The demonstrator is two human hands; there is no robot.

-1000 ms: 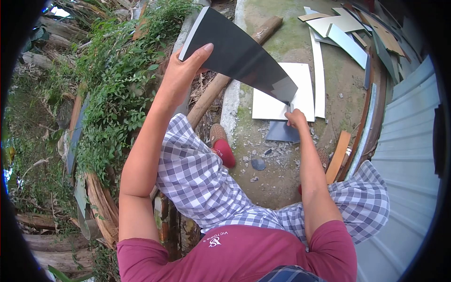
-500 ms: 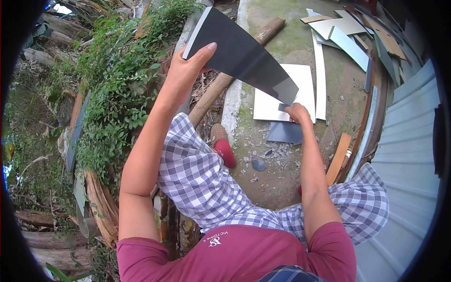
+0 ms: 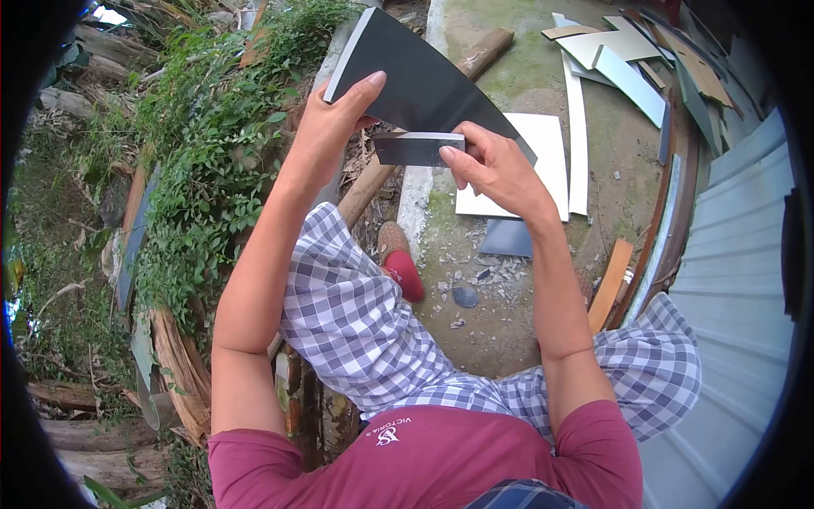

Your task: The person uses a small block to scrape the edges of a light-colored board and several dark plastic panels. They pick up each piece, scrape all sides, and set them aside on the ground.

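Note:
My left hand (image 3: 343, 114) grips the left end of a long dark board (image 3: 424, 81), thumb on its face. The board has a pale cut edge and slants down to the right. My right hand (image 3: 492, 165) is closed on the end of a small dark rectangular piece (image 3: 415, 150) with a pale top edge. This piece lies across the lower edge of the long board in view; whether they touch I cannot tell. Below and behind the board, a white panel (image 3: 543, 153) rests on the ground, partly covered by my right hand.
Offcut boards (image 3: 632, 81) are piled at the upper right. A wooden pole (image 3: 365, 191) lies beside the concrete edge. Grey fragments (image 3: 500, 280) and a dark flat piece (image 3: 507, 237) lie on the ground. Green plants (image 3: 212, 170) stand left, a corrugated metal wall (image 3: 729, 271) right.
My right hand has moved left and up from the long board's lower end, carrying the small dark piece, which now shows more fully. My left hand and the long board have barely shifted.

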